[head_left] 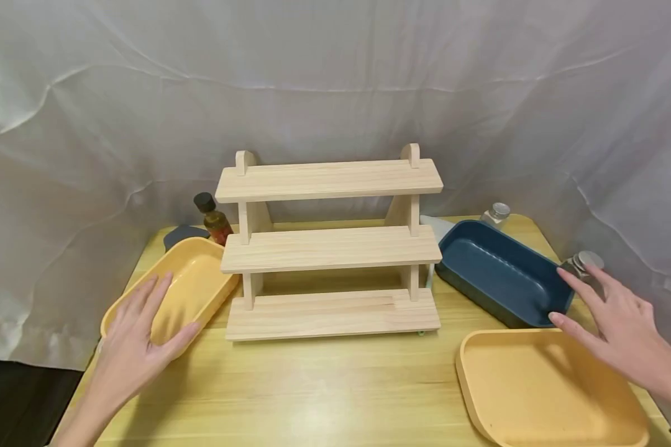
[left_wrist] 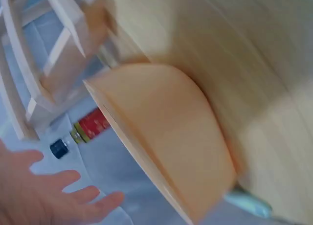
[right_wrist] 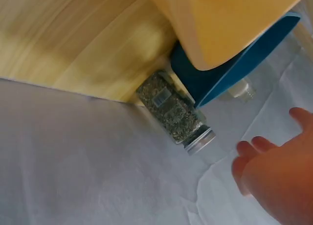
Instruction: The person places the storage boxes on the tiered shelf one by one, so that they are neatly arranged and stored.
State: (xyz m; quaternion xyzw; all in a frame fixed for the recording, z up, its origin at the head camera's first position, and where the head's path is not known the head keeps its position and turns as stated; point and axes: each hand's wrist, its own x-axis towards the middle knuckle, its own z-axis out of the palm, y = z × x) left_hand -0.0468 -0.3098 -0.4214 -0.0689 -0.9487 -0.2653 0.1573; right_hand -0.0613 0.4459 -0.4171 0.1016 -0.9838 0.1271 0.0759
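My left hand [head_left: 131,344] hovers over the near side of a long yellow tray [head_left: 192,279], fingers extended and holding nothing. In the left wrist view, that same hand shows spread fingers beside the tray's rim. On the other side, my right hand [head_left: 620,329] reaches with loosely spread fingers above the dark blue tray [head_left: 497,267] and a wider yellow tray [head_left: 548,385]. Nothing is in its grasp. Nearest to it stands a square glass jar of dried herbs [right_wrist: 168,105] with a silver lid. Whether either hand touches a tray rim, I cannot tell.
A three-tier wooden shelf [head_left: 332,248] stands mid-table. A dark-capped bottle [head_left: 217,223] and a dark grey object [head_left: 184,234] sit behind the left tray. Another silver-lidded jar [head_left: 496,214] is behind the blue tray. Grey curtain [head_left: 335,81] encloses the wooden table [head_left: 313,391].
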